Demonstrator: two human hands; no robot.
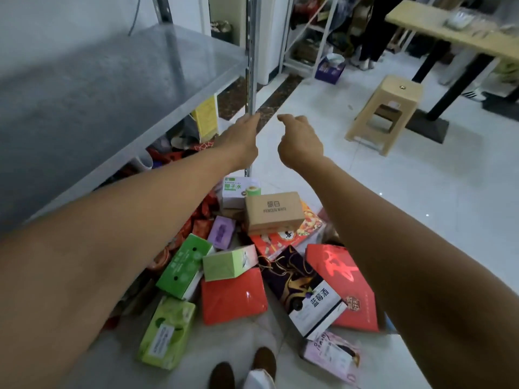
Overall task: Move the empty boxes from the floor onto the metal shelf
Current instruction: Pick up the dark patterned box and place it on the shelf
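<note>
Head view, my hands: my left hand (pixel 243 136) and my right hand (pixel 299 138) reach forward side by side at the centre of the frame, both holding nothing.
Left fingers: stretched out and pressed together, their tips against the upright post (pixel 252 80) of the metal shelf (pixel 112 88).
Right fingers: loosely curled, with one pointing toward the post; whether they touch anything, I cannot tell.
Boxes relative to my fingers: the whole pile lies on the floor (pixel 421 206) below my hands in the lower centre of the frame, well apart from my fingertips.
Nearest box: the white box with green print (pixel 238 189), just under my left wrist in the picture.
Shelf: its grey top fills the upper left of the frame, bare where I can see it.
Hidden: my forearms cover the left and right edges of the pile; things under the shelf are dark and I cannot make them out.
Cut off: the shelf runs out of the frame at left; the pink box (pixel 334 357) sits close to the bottom edge.
Blurred: the background at upper right, past the plastic stool (pixel 387 108), is smeared.
Look of the boxes: a plain brown carton (pixel 273 213) sits on a flat red printed box (pixel 292 237); a small purple box (pixel 222 231) and two green boxes (pixel 182 265) (pixel 168 332) lie toward the left; a pale green box (pixel 229 263) rests on a red box (pixel 233 299); a dark purple-and-white box (pixel 306 293) overlaps a large red box (pixel 348 287).
</note>
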